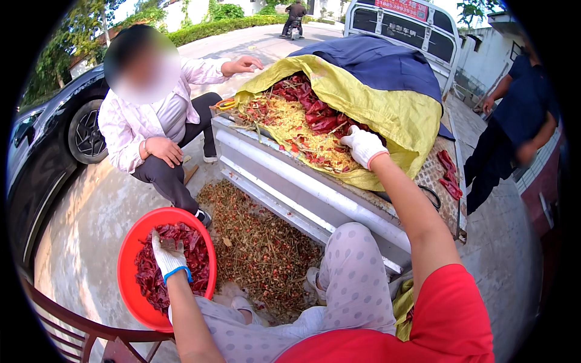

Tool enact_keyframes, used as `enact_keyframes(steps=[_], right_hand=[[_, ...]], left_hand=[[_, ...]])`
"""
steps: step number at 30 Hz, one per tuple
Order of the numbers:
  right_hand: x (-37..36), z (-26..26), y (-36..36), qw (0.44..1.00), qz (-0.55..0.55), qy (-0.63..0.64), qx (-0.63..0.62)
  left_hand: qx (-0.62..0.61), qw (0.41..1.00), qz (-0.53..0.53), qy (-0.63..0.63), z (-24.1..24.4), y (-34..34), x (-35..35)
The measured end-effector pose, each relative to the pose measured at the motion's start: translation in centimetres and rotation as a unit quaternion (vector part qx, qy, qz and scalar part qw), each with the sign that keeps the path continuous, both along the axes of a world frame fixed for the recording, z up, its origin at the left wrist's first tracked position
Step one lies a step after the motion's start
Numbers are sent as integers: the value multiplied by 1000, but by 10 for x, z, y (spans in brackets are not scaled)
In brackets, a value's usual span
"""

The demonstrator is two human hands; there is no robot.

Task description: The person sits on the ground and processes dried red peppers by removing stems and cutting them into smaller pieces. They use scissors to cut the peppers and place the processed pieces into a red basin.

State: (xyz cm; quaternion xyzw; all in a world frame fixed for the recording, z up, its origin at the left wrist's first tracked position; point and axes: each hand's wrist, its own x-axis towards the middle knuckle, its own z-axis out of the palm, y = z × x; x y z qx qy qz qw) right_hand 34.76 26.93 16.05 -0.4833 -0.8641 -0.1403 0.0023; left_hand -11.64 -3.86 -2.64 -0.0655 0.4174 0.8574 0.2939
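My left hand [171, 256], in a white knit glove with a blue cuff, is over dried red chilies [199, 254] in a red plastic basin [123, 267]. Something dark and small shows at its fingers; what it is I cannot tell. My right hand [363, 146], gloved in white with a pink cuff, reaches to the chilies at the mouth of a yellow woven sack [404, 122]. Its fingertips are bent, and whether they grip a chili cannot be told. Yellow seeds [290, 119] and red chili pieces lie on the sack's lower flap.
The sack lies on a truck bed [317, 199] under a dark blue cloth [363, 63]. Stems and scraps [263, 249] cover the ground before me. A person [154, 109] sits at the left near a black car [50, 149]; another person [522, 109] stands right. Loose chilies [449, 174] and a black-handled tool [430, 196] lie on the bed.
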Motion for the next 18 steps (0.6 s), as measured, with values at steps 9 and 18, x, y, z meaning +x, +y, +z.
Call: enact_keyframes(steps=[9,18], right_hand=[[-7,-7,6,998,-19,65,-17],[-23,0,-2,864,-46,483,-130]], left_hand=[[54,985,-147,-71,-18,18,3],[43,968,-241,-59,-13,22,52]])
